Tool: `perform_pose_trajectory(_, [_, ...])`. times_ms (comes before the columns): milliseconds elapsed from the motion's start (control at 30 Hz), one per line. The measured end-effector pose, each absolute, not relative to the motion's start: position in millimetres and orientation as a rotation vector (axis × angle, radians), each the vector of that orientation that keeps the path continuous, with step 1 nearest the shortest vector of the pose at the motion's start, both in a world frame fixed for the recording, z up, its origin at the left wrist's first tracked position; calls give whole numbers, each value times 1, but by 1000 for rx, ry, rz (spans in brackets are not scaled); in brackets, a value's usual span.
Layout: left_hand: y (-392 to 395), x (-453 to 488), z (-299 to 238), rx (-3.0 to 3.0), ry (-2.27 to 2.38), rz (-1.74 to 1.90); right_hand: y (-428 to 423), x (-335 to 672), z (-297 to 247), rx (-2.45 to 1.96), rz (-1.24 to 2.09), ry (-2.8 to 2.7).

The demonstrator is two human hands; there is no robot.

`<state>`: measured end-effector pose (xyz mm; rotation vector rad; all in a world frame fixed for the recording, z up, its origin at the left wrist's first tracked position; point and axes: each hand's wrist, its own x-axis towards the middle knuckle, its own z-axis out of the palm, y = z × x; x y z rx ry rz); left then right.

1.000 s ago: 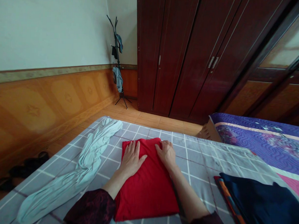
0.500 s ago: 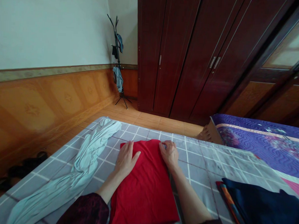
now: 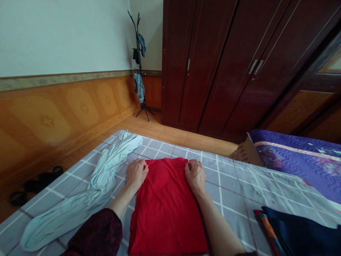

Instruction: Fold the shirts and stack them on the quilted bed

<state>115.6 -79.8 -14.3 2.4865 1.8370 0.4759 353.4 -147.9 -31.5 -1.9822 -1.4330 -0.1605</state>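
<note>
A red garment, folded into a rough rectangle (image 3: 169,210), lies on the grey checked bed sheet (image 3: 224,174) in front of me. At its far left corner my left hand (image 3: 136,174) has its fingers closed on the cloth edge. My right hand (image 3: 195,175) pinches the far right corner, fingers curled under. The fabric shows light wrinkles across its top. To the left stretches a pale blue-green crumpled cloth (image 3: 101,181), apart from both hands.
Folded dark navy clothes (image 3: 303,237) lie at the right, over an orange and red piece. Beyond the bed stand a dark red wardrobe (image 3: 206,69) and a coat rack (image 3: 140,63). A purple-covered bed (image 3: 298,151) is at right; dark shoes (image 3: 40,181) sit on the left floor.
My left hand has gone from lying flat on the red garment to gripping its far left corner. My right hand stays at the far right corner. The view has shifted slightly.
</note>
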Motion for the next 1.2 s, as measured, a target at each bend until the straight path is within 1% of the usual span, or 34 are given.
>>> perform_pose_trajectory(333, [-79, 109, -15, 2502, 1795, 367, -145, 357, -37, -1991, -179, -1444])
perform_pose_trajectory(533, [-70, 101, -15, 2476, 1848, 314, -145, 357, -34, -2027, -205, -1456])
perform_pose_trajectory(733, [-83, 106, 1, 2552, 1834, 313, -147, 361, -29, -2103, -212, -1432])
perform_pose_trajectory(800, [-96, 114, 7, 2592, 1761, 390, -147, 357, -24, -2099, -206, -1464])
perform_pose_trajectory(900, [-118, 130, 6, 2699, 1435, 493, -149, 347, -17, -2059, -191, -1568])
perform_pose_trajectory(967, [-129, 137, -1, 2756, 1211, 409, -151, 341, -15, -2031, -172, -1661])
perform_pose_trajectory(1000, [-131, 138, -4, 2765, 1173, 343, -152, 339, -16, -2027, -160, -1699])
perform_pose_trajectory(1067, [-131, 133, -8, 2746, 1292, 273, -154, 339, -18, -2047, -143, -1734])
perform_pose_trajectory(1133, [-128, 121, -4, 2686, 1535, 305, -155, 340, -19, -2089, -143, -1714])
perform_pose_trajectory(1200, [-129, 106, 4, 2614, 1661, 356, -155, 341, -17, -2120, -149, -1688])
